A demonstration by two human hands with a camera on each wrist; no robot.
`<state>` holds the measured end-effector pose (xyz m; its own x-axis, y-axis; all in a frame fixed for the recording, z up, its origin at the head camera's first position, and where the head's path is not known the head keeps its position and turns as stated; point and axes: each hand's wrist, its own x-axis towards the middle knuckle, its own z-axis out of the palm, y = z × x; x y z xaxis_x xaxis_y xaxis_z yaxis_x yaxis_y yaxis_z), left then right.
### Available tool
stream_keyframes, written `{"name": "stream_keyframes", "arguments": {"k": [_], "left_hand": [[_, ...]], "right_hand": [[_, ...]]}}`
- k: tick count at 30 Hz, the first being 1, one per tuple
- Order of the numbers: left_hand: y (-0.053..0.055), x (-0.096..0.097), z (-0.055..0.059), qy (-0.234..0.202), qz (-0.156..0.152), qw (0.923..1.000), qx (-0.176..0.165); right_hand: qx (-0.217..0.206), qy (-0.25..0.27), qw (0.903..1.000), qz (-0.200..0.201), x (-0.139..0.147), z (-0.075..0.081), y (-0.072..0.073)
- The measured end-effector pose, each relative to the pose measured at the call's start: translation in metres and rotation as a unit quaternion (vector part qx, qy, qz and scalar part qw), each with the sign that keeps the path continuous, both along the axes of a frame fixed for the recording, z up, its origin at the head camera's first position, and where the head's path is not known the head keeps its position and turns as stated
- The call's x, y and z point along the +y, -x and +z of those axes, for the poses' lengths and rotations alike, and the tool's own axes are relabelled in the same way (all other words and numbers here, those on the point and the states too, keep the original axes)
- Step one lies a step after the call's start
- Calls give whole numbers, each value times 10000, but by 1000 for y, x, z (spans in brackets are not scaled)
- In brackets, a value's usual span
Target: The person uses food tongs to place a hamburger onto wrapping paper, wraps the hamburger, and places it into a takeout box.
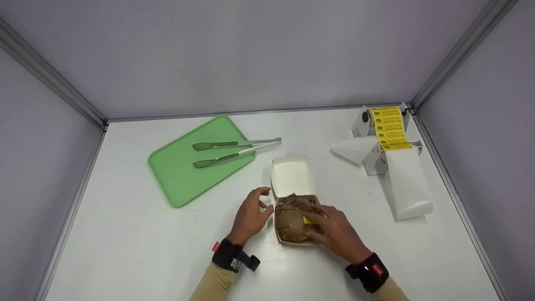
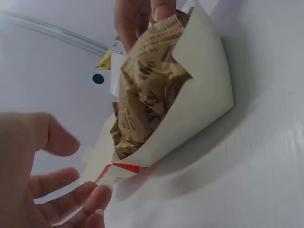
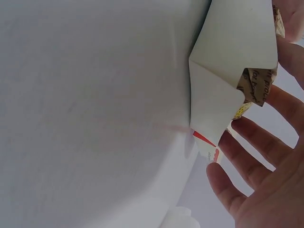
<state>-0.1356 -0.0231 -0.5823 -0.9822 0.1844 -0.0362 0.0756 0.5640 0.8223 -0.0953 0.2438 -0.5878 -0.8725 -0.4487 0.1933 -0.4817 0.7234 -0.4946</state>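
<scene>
A white paper burger box (image 1: 293, 179) stands with its lid folded back. Inside lies a bundle wrapped in brown printed paper (image 1: 290, 223), its contents hidden. A yellow sticker (image 1: 308, 220) shows on the wrapping, partly under the right fingers. My right hand (image 1: 339, 234) reaches over the box's right side, fingers spread and touching the wrapped bundle. In the right wrist view its fingers (image 3: 256, 142) extend along the box wall. To the left of the box, my left hand (image 1: 250, 215) hovers close, fingers loosely bent, with nothing held in the left wrist view.
A green tray (image 1: 184, 184) lies at the left, with metal tongs (image 1: 238, 154) across it. At the back right stands a dispenser (image 1: 376, 161) with a roll of yellow labels (image 1: 388, 125) and a white backing strip (image 1: 409, 188) hanging forward. Walls enclose the table (image 1: 138, 251).
</scene>
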Motion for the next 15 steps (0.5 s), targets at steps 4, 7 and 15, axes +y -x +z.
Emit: {"name": "stream_keyframes", "arguments": {"k": [4, 7, 15], "left_hand": [[17, 8, -13, -370, 472, 9981, -116], [27, 14, -20, -628, 531, 9962, -281], [43, 25, -22, -1038, 578, 9919, -458]], "right_hand": [[6, 80, 10000, 11, -2, 0, 1], [94, 98, 9999, 28, -2, -1, 1], [267, -58, 9996, -40, -5, -3, 1]]}}
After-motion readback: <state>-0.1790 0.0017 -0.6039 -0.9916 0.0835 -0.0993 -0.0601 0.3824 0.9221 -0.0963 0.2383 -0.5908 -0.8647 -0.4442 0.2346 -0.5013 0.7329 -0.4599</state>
